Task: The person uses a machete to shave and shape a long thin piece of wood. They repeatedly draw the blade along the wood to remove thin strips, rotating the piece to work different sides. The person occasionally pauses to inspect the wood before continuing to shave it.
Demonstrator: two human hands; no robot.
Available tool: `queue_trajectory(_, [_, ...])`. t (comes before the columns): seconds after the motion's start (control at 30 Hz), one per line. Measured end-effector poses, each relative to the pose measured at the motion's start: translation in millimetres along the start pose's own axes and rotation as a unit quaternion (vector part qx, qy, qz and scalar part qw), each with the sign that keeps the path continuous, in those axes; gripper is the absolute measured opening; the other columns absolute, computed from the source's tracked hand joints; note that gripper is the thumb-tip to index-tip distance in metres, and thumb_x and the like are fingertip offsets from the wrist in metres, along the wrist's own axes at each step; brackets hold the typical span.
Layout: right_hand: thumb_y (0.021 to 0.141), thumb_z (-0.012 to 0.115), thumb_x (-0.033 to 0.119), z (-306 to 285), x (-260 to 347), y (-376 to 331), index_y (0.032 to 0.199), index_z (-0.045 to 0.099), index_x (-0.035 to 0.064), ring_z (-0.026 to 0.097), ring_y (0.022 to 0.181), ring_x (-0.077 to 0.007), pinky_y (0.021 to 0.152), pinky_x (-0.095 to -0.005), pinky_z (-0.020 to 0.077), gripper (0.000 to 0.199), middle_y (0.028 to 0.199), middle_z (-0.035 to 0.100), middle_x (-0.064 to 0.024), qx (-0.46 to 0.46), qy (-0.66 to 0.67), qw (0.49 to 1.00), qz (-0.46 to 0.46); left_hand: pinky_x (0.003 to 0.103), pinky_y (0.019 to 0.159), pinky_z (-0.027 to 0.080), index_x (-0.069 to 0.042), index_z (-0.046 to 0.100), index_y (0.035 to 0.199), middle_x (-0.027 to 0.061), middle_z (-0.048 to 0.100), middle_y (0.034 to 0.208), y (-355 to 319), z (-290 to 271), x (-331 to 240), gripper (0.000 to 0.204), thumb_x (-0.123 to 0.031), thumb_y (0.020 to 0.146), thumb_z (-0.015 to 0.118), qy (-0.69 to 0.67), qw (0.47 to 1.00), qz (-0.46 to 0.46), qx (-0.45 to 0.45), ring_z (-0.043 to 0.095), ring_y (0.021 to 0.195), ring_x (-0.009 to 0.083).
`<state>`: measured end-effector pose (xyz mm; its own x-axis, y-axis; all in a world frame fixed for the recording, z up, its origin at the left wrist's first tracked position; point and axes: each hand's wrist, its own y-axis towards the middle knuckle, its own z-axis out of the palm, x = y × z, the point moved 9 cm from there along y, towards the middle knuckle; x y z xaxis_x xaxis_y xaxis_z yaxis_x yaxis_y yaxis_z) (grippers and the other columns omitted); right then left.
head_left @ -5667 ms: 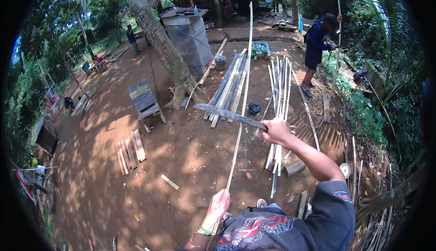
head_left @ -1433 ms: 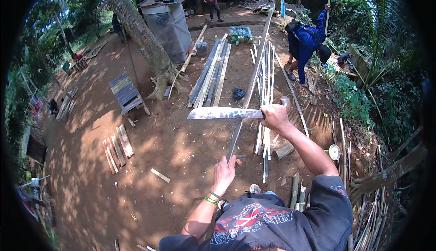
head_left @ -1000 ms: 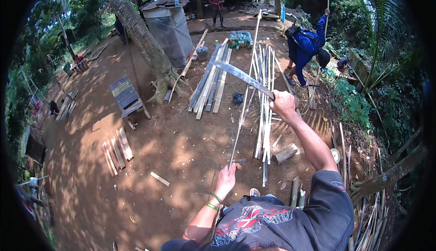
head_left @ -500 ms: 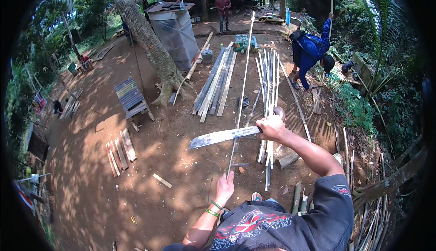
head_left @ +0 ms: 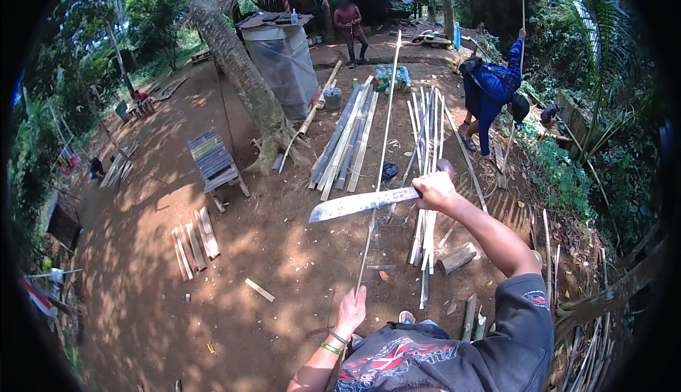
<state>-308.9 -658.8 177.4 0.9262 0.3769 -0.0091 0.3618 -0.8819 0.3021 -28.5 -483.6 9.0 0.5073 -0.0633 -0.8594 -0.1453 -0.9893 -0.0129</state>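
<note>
My right hand point(head_left: 435, 192) is closed round the handle of a machete point(head_left: 363, 203), its broad worn blade pointing left. The blade lies across a long, thin bamboo strip point(head_left: 386, 119) that runs away from me; whether it touches the strip I cannot tell. Low in the middle, my left hand point(head_left: 350, 310) grips the near end of that strip. Two green bands circle the left wrist. Beyond the machete lies a bundle of split bamboo strips point(head_left: 428, 144) on the ground, with a pile of wider, darker bamboo slats point(head_left: 345, 136) left of it.
A person in blue point(head_left: 492, 94) bends down at the right, holding an upright pole. Another person point(head_left: 348, 26) stands far off near a hut. A tree trunk point(head_left: 237, 65), a slatted bamboo stand point(head_left: 213, 154), short slats point(head_left: 194, 245) and a cut log point(head_left: 457, 258) are around.
My right hand and the machete have shifted slightly right and up the strip. The view has tilted a little. The far person has changed stance.
</note>
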Motion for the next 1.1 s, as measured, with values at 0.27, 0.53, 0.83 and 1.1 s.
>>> queue_trajectory(0.27, [0.077, 0.066, 0.028, -119, -169, 61, 0.083, 0.074, 0.0099, 0.068, 0.072, -0.0387, 0.071, -0.0502, 0.0544, 0.021, 0.075, 0.069, -0.0188, -0.132, -0.113, 0.971, 0.166, 0.052, 0.062, 0.045, 0.001, 0.057, 0.083, 0.0285, 0.056, 0.068, -16, -7, 10, 0.053, -0.047, 0.102, 0.046, 0.030, 0.999, 0.017, 0.004, 0.058, 0.074, 0.0518])
queue_trajectory(0.53, [0.081, 0.061, 0.030, -217, -261, 41, 0.094, 0.076, 0.0078, 0.070, 0.091, -0.0396, 0.084, -0.0487, 0.0550, 0.030, 0.094, 0.072, -0.0226, -0.248, -0.030, 0.876, 0.412, 0.046, 0.059, 0.043, 0.000, 0.054, 0.079, 0.0228, 0.050, 0.063, -71, -14, 46, 0.050, -0.043, 0.103, 0.046, -0.031, 0.999, -0.015, 0.022, 0.053, 0.060, 0.0402])
queue_trajectory(0.83, [0.081, 0.065, 0.039, -96, -156, 45, 0.087, 0.074, 0.0003, 0.068, 0.073, -0.0278, 0.069, -0.0404, 0.0500, 0.040, 0.073, 0.069, -0.0166, -0.205, 0.259, 0.900, 0.284, 0.033, 0.051, 0.038, -0.005, 0.051, 0.071, -0.0023, 0.045, 0.059, -57, 12, 108, 0.051, -0.045, 0.104, 0.047, -0.147, 0.973, -0.130, 0.121, 0.043, 0.056, 0.0102])
queue_trajectory(1.1, [0.097, 0.064, 0.032, 30, -15, 15, 0.098, 0.072, 0.0017, 0.036, 0.046, -0.0029, 0.044, -0.0237, 0.0274, 0.031, 0.054, 0.043, 0.0082, -0.096, 0.650, 0.721, 0.219, 0.025, 0.045, 0.033, -0.015, 0.042, 0.069, -0.0073, 0.039, 0.059, -59, 24, 83, 0.047, -0.044, 0.106, 0.041, -0.182, 0.960, -0.126, 0.174, 0.036, 0.050, 0.0048])
